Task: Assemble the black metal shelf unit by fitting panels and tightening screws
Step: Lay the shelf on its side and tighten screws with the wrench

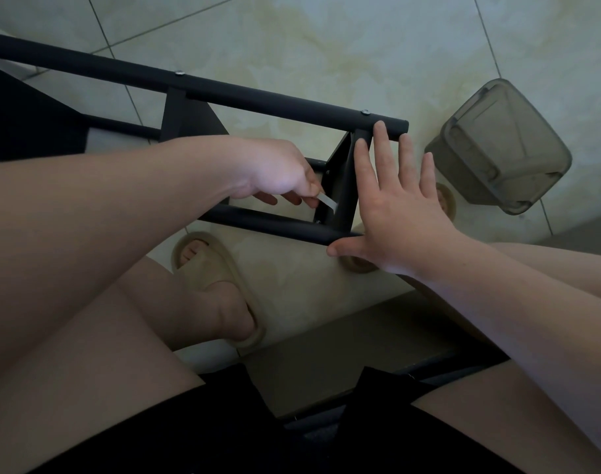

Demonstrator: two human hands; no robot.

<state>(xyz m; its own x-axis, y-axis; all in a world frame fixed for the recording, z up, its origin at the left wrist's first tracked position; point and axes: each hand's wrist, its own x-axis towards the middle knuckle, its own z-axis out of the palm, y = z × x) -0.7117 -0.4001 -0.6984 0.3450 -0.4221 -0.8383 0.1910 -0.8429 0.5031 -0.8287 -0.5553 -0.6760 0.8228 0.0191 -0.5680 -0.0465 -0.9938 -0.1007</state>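
Note:
The black metal shelf frame [258,97] lies on its side across the tiled floor, with round tubes running from upper left to centre right. A black end panel [340,186] sits between the far tube and the near tube [258,222]. My left hand [275,169] reaches inside the frame and pinches a small flat silver wrench [327,201], whose tip points at the panel's lower corner by a screw. My right hand [395,200] lies flat with straight fingers against the end of the frame, fingertips touching the far tube and thumb under the near tube.
A translucent grey plastic box [497,145] stands on the floor right of the frame's end. My left foot in a beige slipper [217,285] rests below the frame. A second slipper [446,200] shows behind my right hand. Silver screw heads [365,112] sit on the far tube.

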